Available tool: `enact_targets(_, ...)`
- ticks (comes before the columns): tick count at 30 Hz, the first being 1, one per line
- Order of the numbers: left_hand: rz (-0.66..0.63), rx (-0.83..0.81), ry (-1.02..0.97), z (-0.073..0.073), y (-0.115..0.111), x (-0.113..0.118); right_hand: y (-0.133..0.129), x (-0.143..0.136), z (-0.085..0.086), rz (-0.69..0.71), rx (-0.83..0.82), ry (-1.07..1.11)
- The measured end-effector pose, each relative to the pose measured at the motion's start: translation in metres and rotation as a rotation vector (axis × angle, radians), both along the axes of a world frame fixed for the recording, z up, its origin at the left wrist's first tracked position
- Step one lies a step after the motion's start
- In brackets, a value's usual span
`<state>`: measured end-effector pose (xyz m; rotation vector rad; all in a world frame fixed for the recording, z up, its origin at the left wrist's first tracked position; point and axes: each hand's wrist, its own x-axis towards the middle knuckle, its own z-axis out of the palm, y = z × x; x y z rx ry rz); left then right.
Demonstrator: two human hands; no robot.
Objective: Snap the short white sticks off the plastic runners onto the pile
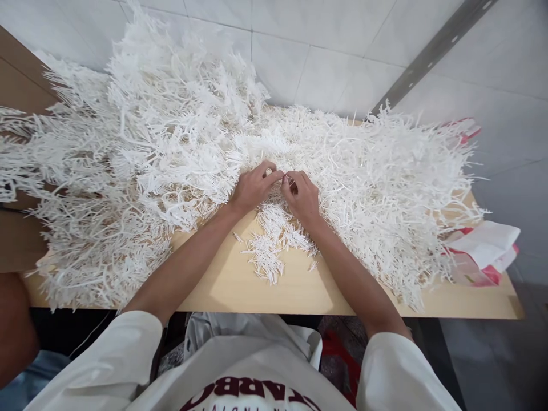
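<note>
We see a heap of thin white sticks (268,251) on smooth pale table (240,294); long axes cross at mixed angles, some pointing toward us. Beyond the heap, left hand (252,187) and right hand (303,197), fingertips narrow; their hold we cannot tell. Feathery, branched mounds (171,125) flank it.

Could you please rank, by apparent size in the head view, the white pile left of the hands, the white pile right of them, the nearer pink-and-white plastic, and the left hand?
1. Left white pile
2. Right white pile
3. Nearer pink-and-white plastic
4. Left hand
</note>
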<state>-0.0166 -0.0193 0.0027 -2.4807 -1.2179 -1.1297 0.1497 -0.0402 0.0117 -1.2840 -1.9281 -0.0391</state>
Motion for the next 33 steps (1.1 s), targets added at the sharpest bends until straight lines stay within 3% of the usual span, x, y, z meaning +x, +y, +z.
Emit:
enact_targets(5, 0.049, 0.083, 0.118, 0.0, -0.001, 0.004, 0.003, 0.001, -0.004, -0.041, 0.016, -0.043)
enact_targets(11, 0.018, 0.015, 0.141, -0.001, -0.002, 0.005, 0.008, 0.004, -0.008, 0.008, 0.22, -0.045)
enact_targets(14, 0.051, -0.083, 0.006, -0.003, 0.004, 0.002, 0.006, 0.005, -0.009, 0.07, 0.333, 0.011)
enact_targets(16, 0.152, -0.133, -0.133, -0.003, 0.009, 0.0, 0.003, 0.005, -0.009, 0.099, 0.359, 0.008)
enact_targets(18, 0.236, -0.137, -0.208, -0.001, 0.011, -0.002, 0.001, 0.005, -0.008, 0.108, 0.3, -0.006)
enact_targets(22, 0.083, -0.155, -0.072, 0.007, 0.005, -0.001, 0.002, 0.004, -0.003, 0.051, 0.079, 0.109)
enact_targets(25, 0.057, -0.144, -0.048, 0.01, 0.0, 0.001, 0.004, 0.002, 0.002, 0.07, -0.026, 0.138)
enact_targets(29, 0.045, -0.087, -0.009, 0.007, 0.0, 0.001, 0.004, 0.001, 0.002, 0.084, -0.062, 0.043)
enact_targets(33, 0.052, -0.039, 0.047, 0.003, 0.003, 0.001, 0.003, 0.0, -0.004, 0.025, 0.031, -0.014)
